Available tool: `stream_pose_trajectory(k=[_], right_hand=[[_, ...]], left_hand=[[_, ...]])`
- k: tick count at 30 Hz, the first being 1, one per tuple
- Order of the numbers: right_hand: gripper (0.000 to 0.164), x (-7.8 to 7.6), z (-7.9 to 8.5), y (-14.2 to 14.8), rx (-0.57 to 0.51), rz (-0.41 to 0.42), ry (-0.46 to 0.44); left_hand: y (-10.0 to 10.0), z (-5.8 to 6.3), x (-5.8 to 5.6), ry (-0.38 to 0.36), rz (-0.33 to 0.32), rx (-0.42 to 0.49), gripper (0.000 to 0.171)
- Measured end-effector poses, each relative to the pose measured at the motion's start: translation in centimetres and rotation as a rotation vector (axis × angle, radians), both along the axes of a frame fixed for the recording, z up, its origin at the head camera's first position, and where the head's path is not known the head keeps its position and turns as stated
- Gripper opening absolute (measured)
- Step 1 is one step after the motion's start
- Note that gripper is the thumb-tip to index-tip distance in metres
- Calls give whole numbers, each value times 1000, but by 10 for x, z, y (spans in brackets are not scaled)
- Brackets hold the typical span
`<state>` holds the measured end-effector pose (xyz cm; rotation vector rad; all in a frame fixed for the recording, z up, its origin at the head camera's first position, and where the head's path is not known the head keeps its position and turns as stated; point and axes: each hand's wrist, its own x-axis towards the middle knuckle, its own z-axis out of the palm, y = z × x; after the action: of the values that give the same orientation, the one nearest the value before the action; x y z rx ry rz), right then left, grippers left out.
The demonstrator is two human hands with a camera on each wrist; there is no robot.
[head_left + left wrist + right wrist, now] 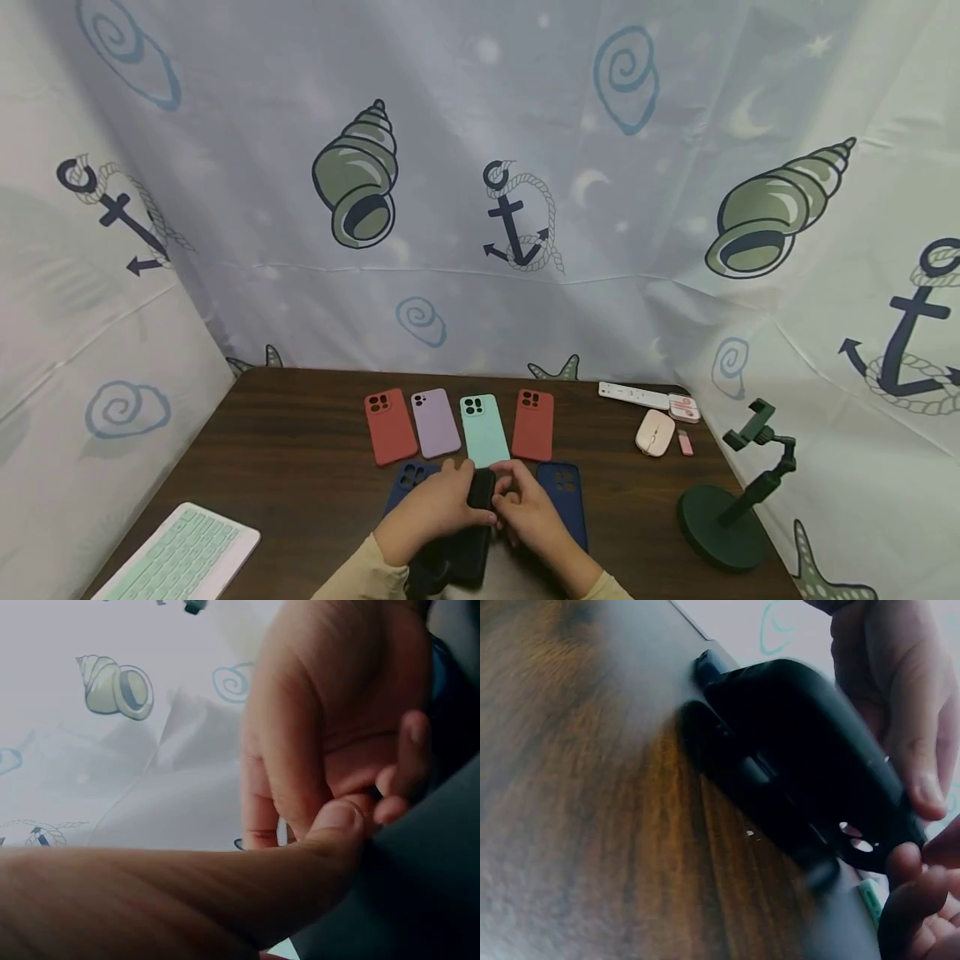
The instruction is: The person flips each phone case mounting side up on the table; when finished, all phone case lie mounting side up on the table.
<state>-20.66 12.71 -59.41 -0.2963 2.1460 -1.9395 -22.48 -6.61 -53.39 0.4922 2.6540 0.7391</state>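
Note:
Both hands hold a black phone case (468,560) in front of the person. My left hand (441,510) lies over its left side, with the thumb across its face. At the right edge near the top, the fingertips of my right hand (528,510) pinch the case. In the right wrist view, the black phone case (810,750) is tilted, and light shows through the camera holes at its lower end. In the left wrist view, the left thumb meets the fingers of the right hand (322,712) at the edge of a dark surface (412,885).
Red (390,427), lilac (436,423), mint (483,429) and another red case (533,425) line the back. Blue cases (564,500) flank the hands. A keyboard (183,554) lies left; a mouse (655,433), white strip (633,395) and green phone stand (726,527) are right.

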Motion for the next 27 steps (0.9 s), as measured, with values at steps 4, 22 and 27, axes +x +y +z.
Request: stream_pose_trajectory(k=[4, 22, 27], right_hand=[[43, -1, -2, 2, -19, 17, 23], [38, -2, -7, 1, 233, -2, 164], [38, -4, -9, 0, 376, 25, 223]], left_hand=[[-1, 4, 1, 19, -21, 14, 79], [2, 18, 8, -24, -36, 60, 69], [1, 20, 9, -45, -46, 93, 67]])
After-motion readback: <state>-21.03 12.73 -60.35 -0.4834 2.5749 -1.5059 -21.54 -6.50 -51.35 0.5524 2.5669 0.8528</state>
